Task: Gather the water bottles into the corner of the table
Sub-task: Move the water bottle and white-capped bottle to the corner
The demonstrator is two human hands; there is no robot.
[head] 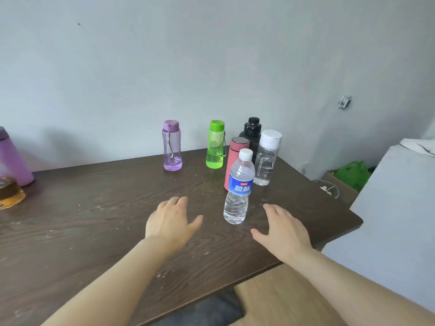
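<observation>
While both hands hover flat over the dark desk [94,222], we see the left hand [170,223] spread wide and empty at 9 o'clock of the clear bottle [237,191], and the right hand [283,229] equally wide and empty at 4 o'clock of it. Neither touches it. The bottle stands upright with a blue label. Just behind it, at 12 o'clock, stands a pink flask [231,161], with a white-capped cup [267,158] at 1 o'clock and a black bottle [251,132] behind them, near the far right corner. A green bottle [215,144] and a purple bottle [172,145] stand apart at 11 o'clock.
</observation>
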